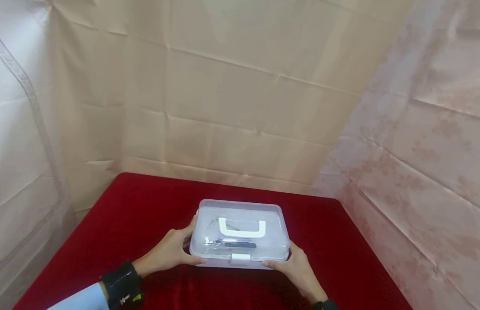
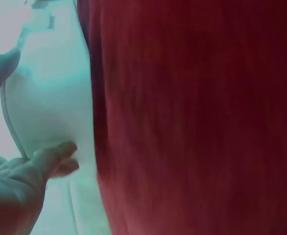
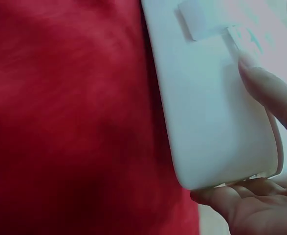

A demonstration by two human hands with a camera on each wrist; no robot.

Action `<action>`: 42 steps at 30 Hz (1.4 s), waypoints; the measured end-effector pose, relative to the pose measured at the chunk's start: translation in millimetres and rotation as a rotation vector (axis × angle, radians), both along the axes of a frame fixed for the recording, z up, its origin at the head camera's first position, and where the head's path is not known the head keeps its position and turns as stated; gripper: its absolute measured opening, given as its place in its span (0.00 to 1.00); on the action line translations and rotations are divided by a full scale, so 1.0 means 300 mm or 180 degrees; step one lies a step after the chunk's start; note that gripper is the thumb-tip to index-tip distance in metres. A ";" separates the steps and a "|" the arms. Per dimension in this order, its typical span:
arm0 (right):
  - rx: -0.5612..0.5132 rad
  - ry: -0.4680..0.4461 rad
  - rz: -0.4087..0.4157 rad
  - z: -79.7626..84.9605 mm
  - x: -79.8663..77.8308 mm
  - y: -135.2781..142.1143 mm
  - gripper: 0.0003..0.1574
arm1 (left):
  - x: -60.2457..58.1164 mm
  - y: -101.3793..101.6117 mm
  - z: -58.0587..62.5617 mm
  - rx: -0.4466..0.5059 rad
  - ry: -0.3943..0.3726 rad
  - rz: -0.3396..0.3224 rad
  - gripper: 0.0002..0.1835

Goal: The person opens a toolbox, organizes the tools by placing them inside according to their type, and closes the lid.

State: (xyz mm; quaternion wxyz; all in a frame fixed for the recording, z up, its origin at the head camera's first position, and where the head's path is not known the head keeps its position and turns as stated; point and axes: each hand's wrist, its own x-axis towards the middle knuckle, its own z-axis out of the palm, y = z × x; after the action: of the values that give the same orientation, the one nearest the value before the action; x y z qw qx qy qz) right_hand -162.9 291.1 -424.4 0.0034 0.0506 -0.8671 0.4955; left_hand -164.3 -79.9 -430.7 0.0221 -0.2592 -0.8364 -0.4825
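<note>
A translucent plastic storage box (image 1: pixel 240 232) with a latched lid sits in the middle of the head view. A white carry handle (image 1: pixel 241 232) lies on its lid, and a white latch (image 1: pixel 240 258) is closed over the front edge. Thin dark items show blurred through the plastic. My left hand (image 1: pixel 171 249) grips the box's left end, thumb at the front corner and fingers along the side. At the opposite end my right hand (image 1: pixel 298 267) holds it likewise. In the right wrist view, its thumb (image 3: pixel 268 90) presses the front and the other fingers curl against the end.
A red cloth (image 1: pixel 158 202) covers the table around the box. Behind it hangs a creased beige curtain (image 1: pixel 224 99). Pale fabric (image 1: pixel 425 172) with a floral pattern closes in the right side, and a whitish sheet (image 1: pixel 19 150) the left.
</note>
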 end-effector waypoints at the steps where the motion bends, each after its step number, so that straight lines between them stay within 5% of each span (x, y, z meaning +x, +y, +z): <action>1: 0.0047 0.0041 0.0023 0.011 -0.016 -0.018 0.58 | -0.003 -0.021 0.006 -0.0012 -0.0020 0.0056 0.66; 10: -0.0234 0.0376 0.0461 0.066 -0.206 -0.287 0.53 | -0.116 -0.294 0.133 -0.0143 -0.0254 0.0207 0.56; 18: -0.0261 0.0485 0.0629 0.031 -0.340 -0.487 0.50 | -0.239 -0.483 0.102 0.0061 -0.0520 0.0372 0.46; 24: -0.0258 0.0490 0.0508 0.017 -0.372 -0.567 0.52 | -0.275 -0.540 0.061 0.0198 -0.0360 0.0347 0.42; 31: -0.0188 0.0368 0.0643 -0.011 -0.367 -0.613 0.52 | -0.248 -0.592 0.022 0.0212 -0.0439 0.0456 0.43; 42: -0.0183 0.0336 0.0506 -0.042 -0.353 -0.554 0.47 | -0.280 -0.536 0.038 0.0044 -0.0446 0.0345 0.46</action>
State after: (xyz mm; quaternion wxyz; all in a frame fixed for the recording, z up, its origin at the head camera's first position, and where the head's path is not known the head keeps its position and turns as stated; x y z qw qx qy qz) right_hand -268.8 124.9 -436.8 0.0112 0.1452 -0.8445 0.5154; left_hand -248.3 -240.7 -419.2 -0.0087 -0.1790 -0.8453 -0.5033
